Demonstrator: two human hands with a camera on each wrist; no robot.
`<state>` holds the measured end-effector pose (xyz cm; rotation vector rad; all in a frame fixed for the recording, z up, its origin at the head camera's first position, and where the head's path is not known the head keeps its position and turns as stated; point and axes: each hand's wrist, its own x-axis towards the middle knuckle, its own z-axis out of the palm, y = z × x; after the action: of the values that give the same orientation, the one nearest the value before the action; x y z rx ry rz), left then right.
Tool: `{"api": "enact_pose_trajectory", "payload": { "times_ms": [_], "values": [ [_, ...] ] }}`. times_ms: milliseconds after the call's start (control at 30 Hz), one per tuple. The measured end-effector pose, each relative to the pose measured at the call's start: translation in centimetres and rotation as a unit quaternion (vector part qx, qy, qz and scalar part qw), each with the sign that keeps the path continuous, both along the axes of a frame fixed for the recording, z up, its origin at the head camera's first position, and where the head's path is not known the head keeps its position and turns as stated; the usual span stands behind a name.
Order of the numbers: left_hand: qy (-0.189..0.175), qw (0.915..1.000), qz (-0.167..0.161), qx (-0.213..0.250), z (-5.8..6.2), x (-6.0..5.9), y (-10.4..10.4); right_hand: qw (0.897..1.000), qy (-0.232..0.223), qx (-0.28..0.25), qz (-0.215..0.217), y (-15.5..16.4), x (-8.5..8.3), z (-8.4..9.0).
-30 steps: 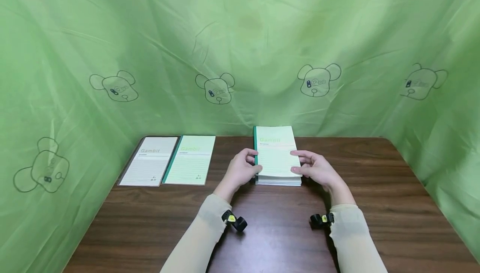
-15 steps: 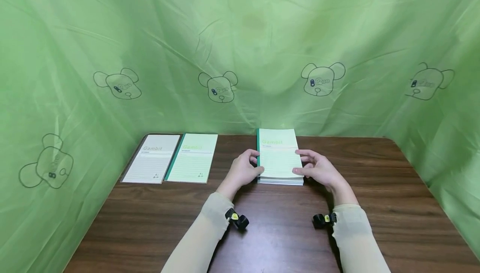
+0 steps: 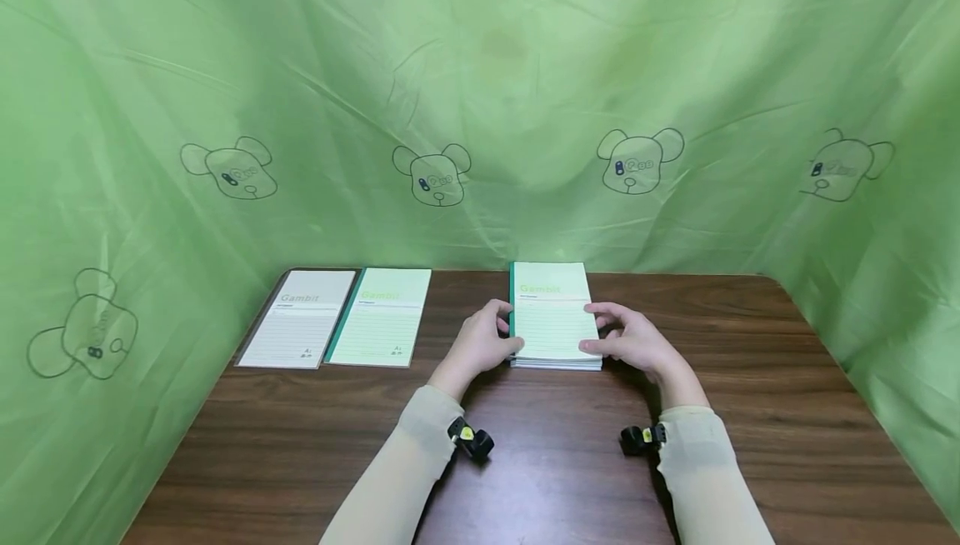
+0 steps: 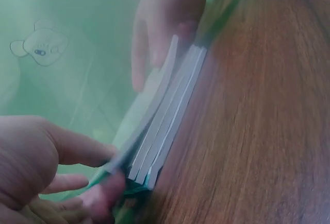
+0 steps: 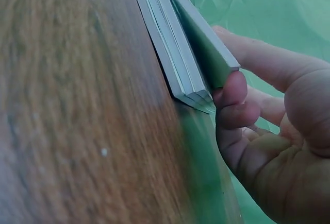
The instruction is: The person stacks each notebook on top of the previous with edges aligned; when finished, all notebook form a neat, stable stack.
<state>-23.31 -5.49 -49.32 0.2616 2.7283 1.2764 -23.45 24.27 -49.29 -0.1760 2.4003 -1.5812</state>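
Both hands hold a pale green notebook (image 3: 551,320) with a dark green spine, just above a stack of several notebooks (image 3: 558,364). My left hand (image 3: 482,341) pinches its spine side between thumb and fingers. On the opposite edge, my right hand (image 3: 625,337) grips it with the thumb on the cover and fingertips at the side. In the left wrist view the held notebook (image 4: 154,105) bends slightly and stands at an angle to the stack (image 4: 167,123). A wedge-shaped gap shows beneath the notebook (image 5: 206,33) in the right wrist view.
Left of the stack, a grey-white notebook (image 3: 296,328) and another pale green notebook (image 3: 378,324) lie side by side on the brown wooden table (image 3: 540,478). A green curtain (image 3: 525,95) with bear outlines surrounds the table's back and sides.
The held notebook has come down and toward me over the stack, so less of the stack shows at its near edge. Both hands keep their grip and have barely moved.
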Motion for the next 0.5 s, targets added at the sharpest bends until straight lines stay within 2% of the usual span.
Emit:
{"api": "enact_pose_trajectory", "payload": {
  "times_ms": [500],
  "values": [
    [-0.014,0.9998,0.01,-0.01,-0.41,-0.12,0.33,0.999,0.004,0.054,-0.001,0.41,-0.12,-0.09]
  ]
}}
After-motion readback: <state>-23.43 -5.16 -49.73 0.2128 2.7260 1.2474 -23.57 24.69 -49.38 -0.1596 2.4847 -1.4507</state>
